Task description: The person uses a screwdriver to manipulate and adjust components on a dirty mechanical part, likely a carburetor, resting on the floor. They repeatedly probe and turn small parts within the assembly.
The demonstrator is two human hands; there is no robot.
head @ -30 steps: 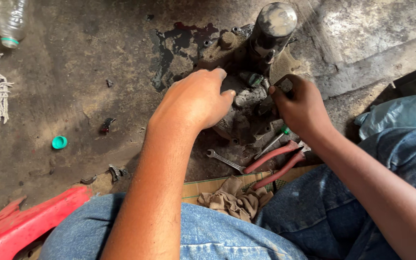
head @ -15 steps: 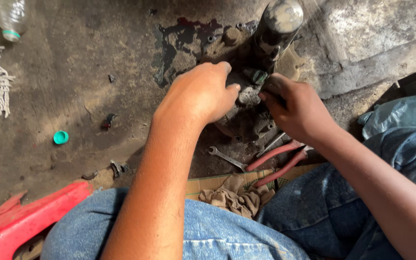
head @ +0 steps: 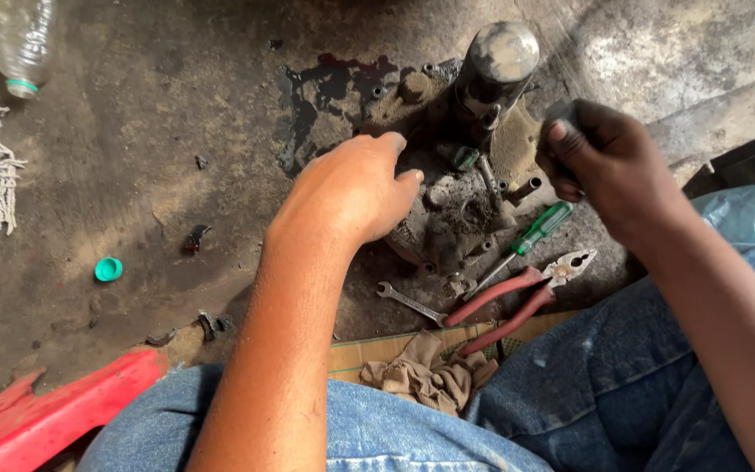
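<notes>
Centre frame: left hand (head: 351, 188), fingers loosely spread, rests on grimy grey metal engine casing (head: 452, 214). Right hand (head: 600, 162), upper right, fist closed around small dark object, identity unclear.

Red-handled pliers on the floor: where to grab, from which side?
Grip the pliers by the two red handles, coming from above at the near end by the rag. The handles lie flat and bare; the metal head points away, beside the screwdriver.

A repair workshop floor: oil-stained concrete (head: 176, 114), a greasy engine part (head: 456, 175), red-handled pliers (head: 517, 301), a spanner (head: 408, 301) and a rag (head: 425, 376).
</notes>
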